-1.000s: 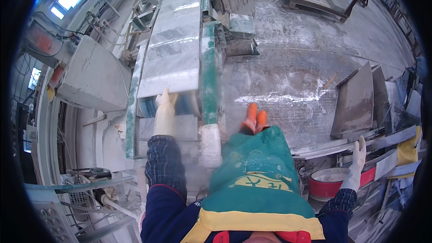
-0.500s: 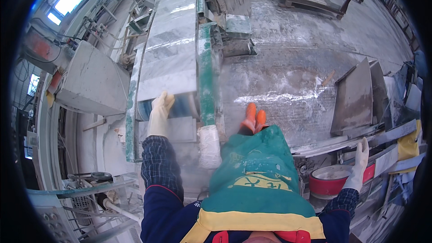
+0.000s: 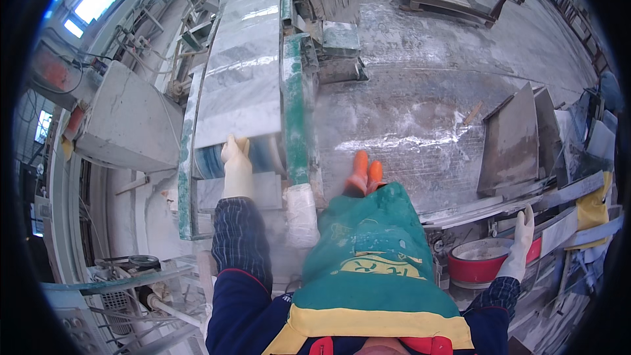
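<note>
Left hand at near edge of slab, fingers curled together; cannot tell if pinching, fingertips partly hidden. Slab lies left of green rail, blue roller partly showing below. Right hand near red tub, fingers extended, close together. Slab row cut off at top.

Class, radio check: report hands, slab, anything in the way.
Left hand at near edge of pale slab. Right hand open, near red tub. Slab flat between green rails. Nothing visibly blocking left hand.
</note>
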A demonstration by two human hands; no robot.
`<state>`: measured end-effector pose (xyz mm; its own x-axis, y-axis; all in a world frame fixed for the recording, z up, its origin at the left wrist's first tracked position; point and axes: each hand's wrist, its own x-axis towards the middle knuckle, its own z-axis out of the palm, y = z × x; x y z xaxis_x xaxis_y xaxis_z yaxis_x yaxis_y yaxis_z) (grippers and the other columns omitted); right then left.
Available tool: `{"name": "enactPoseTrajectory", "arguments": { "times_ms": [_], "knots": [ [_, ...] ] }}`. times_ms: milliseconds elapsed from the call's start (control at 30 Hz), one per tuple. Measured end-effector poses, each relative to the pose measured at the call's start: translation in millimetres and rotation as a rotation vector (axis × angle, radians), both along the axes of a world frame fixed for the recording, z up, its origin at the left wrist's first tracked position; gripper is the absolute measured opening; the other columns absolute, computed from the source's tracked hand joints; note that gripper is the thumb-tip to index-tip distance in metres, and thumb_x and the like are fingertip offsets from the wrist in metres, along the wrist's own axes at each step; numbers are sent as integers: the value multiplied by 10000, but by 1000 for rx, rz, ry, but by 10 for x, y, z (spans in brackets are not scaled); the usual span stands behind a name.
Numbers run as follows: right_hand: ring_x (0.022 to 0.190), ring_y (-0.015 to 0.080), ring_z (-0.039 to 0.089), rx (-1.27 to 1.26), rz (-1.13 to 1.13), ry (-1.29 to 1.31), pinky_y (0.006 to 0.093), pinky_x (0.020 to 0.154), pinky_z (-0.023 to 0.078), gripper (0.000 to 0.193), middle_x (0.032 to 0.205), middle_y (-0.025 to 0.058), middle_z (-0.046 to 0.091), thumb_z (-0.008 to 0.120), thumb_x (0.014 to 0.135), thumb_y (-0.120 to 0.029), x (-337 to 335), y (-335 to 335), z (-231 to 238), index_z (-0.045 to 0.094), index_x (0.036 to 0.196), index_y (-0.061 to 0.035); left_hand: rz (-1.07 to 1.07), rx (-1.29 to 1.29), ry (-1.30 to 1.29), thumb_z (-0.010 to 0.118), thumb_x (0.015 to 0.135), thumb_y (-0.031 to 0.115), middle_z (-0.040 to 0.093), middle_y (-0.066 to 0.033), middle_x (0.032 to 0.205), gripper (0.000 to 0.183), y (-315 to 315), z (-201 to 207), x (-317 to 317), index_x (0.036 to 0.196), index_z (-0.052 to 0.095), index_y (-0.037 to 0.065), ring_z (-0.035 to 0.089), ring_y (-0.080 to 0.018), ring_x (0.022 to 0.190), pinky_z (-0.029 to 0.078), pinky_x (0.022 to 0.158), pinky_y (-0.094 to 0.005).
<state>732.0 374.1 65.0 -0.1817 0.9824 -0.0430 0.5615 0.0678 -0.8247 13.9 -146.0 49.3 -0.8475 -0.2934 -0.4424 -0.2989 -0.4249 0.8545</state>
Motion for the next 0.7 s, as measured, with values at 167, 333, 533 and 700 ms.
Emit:
{"name": "enactPoseTrajectory", "arguments": {
  "times_ms": [167, 333, 533, 700],
  "knots": [
    [1328, 253, 472, -12, -44, -14, 325, 1092, 365, 520, 1471, 173, 469, 553, 977, -171, -12, -37, 19, 433, 1471, -57, -9, -13, -39, 599, 967, 213, 645, -138, 996, 284, -18, -7, -74, 1136, 567, -13, 668, -277, 889, 595, 811, -388],
    [1320, 258, 495, 103, -12, -56, 330, 1109, 362, 486, 1425, 185, 520, 544, 978, -151, -96, -130, 120, 459, 1429, 9, -36, 15, -10, 611, 956, 192, 658, -150, 1017, 269, -147, -318, -315, 1115, 586, -23, 673, -288, 879, 602, 777, -407],
    [1204, 251, 597, 136, -283, 39, 343, 1050, 434, 360, 1264, 144, 652, 519, 994, -156, -39, -133, 284, 590, 1299, 20, -109, 160, 22, 585, 977, 243, 662, -137, 969, 302, -291, -601, -438, 1104, 574, -31, 684, -258, 863, 609, 841, -367],
    [1273, 331, 528, 375, -373, -414, 431, 1072, 397, 493, 1366, 172, 574, 558, 968, -354, 280, -157, 557, 557, 1357, -50, -8, -80, 165, 560, 996, 256, 631, -121, 1098, 428, -203, -287, 238, 1360, 468, 50, 654, -214, 910, 566, 852, -343]
  ]
}}
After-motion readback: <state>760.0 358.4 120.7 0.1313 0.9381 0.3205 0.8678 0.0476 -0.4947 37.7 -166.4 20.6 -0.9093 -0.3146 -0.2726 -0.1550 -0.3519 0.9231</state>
